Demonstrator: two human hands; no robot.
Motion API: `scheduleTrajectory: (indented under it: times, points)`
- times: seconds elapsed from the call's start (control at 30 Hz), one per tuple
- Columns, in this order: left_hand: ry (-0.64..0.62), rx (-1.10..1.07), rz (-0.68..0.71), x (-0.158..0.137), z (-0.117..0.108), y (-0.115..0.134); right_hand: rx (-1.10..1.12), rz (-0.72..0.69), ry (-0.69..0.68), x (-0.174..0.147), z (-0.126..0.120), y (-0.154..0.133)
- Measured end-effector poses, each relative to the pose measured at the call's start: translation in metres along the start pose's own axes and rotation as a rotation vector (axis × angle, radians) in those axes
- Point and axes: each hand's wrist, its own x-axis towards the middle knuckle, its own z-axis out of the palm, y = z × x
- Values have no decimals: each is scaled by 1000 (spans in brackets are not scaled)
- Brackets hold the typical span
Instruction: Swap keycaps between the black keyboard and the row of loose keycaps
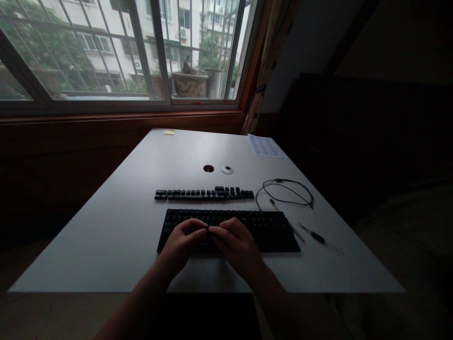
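A black keyboard lies on the white table in front of me. Over its middle, the fingertips of my left hand and my right hand meet in a pinch. Between them is a small dark piece that looks like a keycap; its details are too dark to read. Behind the keyboard, loose black keycaps stand in rows. To the right lie a thin brush with a dark tip, angled beside the keyboard's edge, and a keycap puller with a black handle and wire ends.
The keyboard's black cable loops on the white table at right. Farther back are a round hole, its ring-shaped cover, a printed sheet and yellow sticky notes. A barred window rises beyond.
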Motion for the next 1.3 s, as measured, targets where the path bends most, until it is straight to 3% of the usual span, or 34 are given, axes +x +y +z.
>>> scheduleTrajectory:
  times: [0.3, 0.6, 0.87, 1.3]
  points:
    - [16, -65, -10, -8, 9, 8, -11, -66, -9, 5, -6, -6]
    - [-3, -123, -25, -7, 2, 9, -48, -95, -34, 3, -11, 1]
    - [2, -42, 8, -6, -1, 11, 23, 45, 60, 0, -8, 1]
    - [26, 98, 45, -9, -2, 6, 4, -28, -32, 3, -2, -5]
